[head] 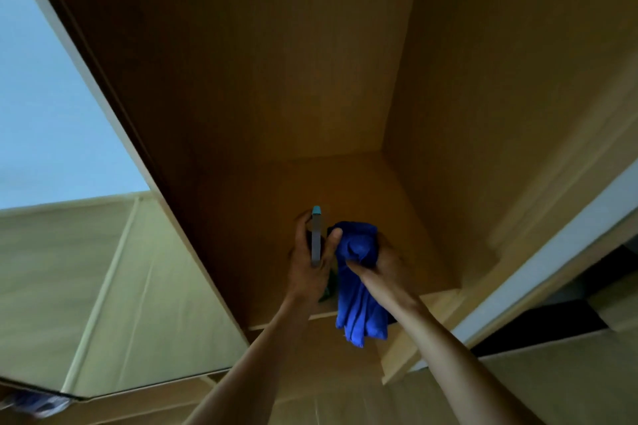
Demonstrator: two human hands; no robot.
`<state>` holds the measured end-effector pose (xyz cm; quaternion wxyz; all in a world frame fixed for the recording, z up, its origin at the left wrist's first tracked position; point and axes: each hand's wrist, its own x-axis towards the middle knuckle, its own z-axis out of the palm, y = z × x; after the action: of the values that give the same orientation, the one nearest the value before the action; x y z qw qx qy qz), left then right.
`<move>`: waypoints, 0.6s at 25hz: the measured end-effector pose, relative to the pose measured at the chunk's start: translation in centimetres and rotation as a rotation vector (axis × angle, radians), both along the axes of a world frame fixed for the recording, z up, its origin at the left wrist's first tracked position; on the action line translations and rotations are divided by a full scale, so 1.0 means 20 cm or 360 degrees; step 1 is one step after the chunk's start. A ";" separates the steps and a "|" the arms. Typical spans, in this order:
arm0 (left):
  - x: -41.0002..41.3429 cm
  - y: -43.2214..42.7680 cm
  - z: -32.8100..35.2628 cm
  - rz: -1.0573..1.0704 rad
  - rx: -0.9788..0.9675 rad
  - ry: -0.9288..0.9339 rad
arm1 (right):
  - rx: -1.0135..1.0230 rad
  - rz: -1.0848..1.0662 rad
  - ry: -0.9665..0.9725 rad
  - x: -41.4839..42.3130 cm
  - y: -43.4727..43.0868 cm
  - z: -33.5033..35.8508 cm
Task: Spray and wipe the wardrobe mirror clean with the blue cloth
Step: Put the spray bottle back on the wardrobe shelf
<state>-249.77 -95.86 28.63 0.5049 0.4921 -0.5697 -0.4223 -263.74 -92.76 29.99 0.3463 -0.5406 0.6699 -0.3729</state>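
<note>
Wardrobe compartment (276, 79): open, wood-lined, both hands are inside it above the shelf (397, 190). Left hand (309, 266): fingers curled round 1 spray bottle (316, 238), thumb on the neck's right side. The teal nozzle tip sticks out past the fingertips, and a bit of green bottle body shows below the palm. Right hand (383, 262): fingers bunched round 1 blue cloth (359, 290), with the loose end hanging below the fingers, past the wrist. Cloth sits just right of the left thumb. 1 mirror (51, 114), well left of the left fingers, neither hand touching it.
</note>
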 end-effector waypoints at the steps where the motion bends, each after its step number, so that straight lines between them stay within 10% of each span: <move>1: 0.00 -0.02 -0.02 -0.0004 -0.0041 0.0018 | 0.0026 -0.0010 -0.0029 0.00 -0.02 -0.01; 15: 0.04 -0.10 -0.08 -0.0043 0.0015 -0.0141 | 0.0066 -0.0067 -0.0114 -0.03 -0.11 -0.07</move>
<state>-248.98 -97.91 26.96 0.4711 0.5051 -0.5961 -0.4095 -264.43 -94.87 28.65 0.3732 -0.5055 0.6759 -0.3852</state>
